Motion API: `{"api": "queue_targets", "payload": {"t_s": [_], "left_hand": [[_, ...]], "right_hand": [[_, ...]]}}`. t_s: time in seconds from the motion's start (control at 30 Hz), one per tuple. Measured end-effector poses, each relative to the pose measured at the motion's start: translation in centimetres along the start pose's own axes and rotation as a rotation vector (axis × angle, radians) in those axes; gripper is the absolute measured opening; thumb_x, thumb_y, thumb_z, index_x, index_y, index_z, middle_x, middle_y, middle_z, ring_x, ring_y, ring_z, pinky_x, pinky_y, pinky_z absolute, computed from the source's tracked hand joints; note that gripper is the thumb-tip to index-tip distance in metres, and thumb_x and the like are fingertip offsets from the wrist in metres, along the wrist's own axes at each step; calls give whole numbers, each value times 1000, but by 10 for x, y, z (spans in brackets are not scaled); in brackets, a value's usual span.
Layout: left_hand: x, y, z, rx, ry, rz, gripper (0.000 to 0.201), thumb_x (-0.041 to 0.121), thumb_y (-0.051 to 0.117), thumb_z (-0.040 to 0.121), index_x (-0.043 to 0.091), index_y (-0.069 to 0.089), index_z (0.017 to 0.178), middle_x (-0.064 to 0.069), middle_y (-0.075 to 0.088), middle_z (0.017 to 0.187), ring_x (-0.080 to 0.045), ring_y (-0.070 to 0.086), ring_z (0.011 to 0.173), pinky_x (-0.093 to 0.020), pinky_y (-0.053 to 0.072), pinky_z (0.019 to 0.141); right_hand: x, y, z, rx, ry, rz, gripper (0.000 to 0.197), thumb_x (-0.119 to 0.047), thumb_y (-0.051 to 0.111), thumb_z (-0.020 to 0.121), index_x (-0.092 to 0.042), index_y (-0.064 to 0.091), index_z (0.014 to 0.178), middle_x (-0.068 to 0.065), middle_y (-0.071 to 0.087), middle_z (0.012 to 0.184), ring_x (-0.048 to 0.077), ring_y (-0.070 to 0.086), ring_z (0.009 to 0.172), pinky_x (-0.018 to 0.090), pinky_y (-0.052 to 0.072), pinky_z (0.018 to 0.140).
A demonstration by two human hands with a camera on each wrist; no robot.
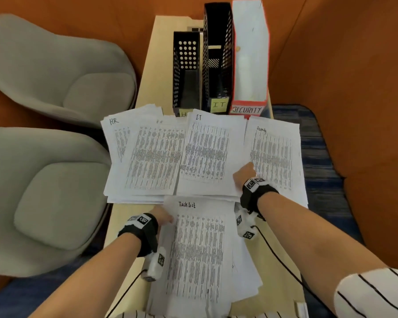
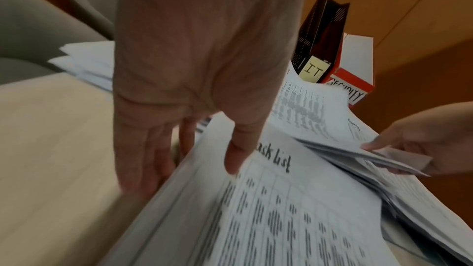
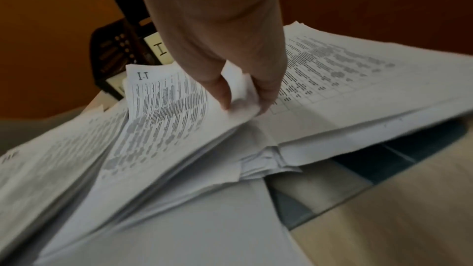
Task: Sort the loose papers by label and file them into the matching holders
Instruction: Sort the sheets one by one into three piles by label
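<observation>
Sorting looks well advanced, filing not begun. On the pale wooden bench [image 1: 124, 216] four spreads of white printed papers lie just in front of three upright holders, which serve here as the landmark. The short black perforated holder [image 1: 186, 72], its yellow note half covered by paper, stands furthest left; the taller black mesh holder marked IT [image 1: 218, 56] is in the middle; the white and red cardboard holder marked SECURITY [image 1: 251, 58] is on the right. Directly before them, from left to right, sit the fanned pile headed HR [image 1: 145, 154], the pile headed I.T [image 1: 205, 152] and the pile with a faint heading that seems to read Security [image 1: 274, 154]. Nearer the person, further from the holders, lies the pile headed Task List [image 1: 198, 253], for which no matching holder shows. As far as can be seen, the two black holders are empty; the inside of the cardboard one is hard to judge. The right hand [image 1: 245, 174] pinches the lower right corner of the I.T pile, lifting several sheets. The left hand [image 1: 164, 218] grips the left edge of the Task List pile, thumb on top and fingers [image 2: 143, 161] beneath. So the grouping appears done, and each pile has yet to go into its holder.
</observation>
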State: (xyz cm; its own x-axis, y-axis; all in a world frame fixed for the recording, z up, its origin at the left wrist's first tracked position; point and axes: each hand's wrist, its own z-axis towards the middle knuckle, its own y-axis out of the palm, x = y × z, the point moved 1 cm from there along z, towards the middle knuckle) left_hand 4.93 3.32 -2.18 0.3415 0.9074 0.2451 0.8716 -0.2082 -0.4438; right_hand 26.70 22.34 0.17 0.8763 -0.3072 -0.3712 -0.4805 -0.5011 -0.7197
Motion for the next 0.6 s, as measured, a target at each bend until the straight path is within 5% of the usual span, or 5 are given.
{"api": "queue_targets", "payload": {"t_s": [0.13,0.3,0.4,0.53,0.6], "left_hand": [[-11,13,-13,92,114,78,41,11,59,87,0,48,124,-17,57,124,-32,54,116,-34,44,92],[-35,29,-30,40,411,-93,17,12,62,85,8,59,101,-11,65,100,-26,59,88,-33,47,74],[-47,35,-45,-177,548,-168,21,23,70,83,20,63,102,3,66,94,-14,62,86,-28,49,80],[-61,32,-51,-290,496,-376,51,50,67,80,3,66,101,-1,69,96,-12,65,84,-24,49,78],[-61,32,-54,-312,455,-380,44,48,57,89,6,68,91,-1,72,93,-11,66,83,-26,48,78]], "right_hand": [[0,9,-24,213,-325,-219,76,-19,57,88,-15,15,151,16,22,152,33,29,137,46,32,112],[14,56,-80,-320,-784,-39,65,-5,55,86,-30,38,143,5,40,140,17,58,102,34,50,98],[31,83,-98,-371,-776,11,58,-14,62,85,-28,45,138,5,49,129,17,60,99,33,52,92],[52,97,-103,-273,-569,213,36,-13,61,88,-15,56,123,7,64,112,23,65,99,33,54,87],[57,94,-103,-286,-544,250,35,-12,60,88,-18,53,122,6,64,109,24,66,96,31,56,84]]}}
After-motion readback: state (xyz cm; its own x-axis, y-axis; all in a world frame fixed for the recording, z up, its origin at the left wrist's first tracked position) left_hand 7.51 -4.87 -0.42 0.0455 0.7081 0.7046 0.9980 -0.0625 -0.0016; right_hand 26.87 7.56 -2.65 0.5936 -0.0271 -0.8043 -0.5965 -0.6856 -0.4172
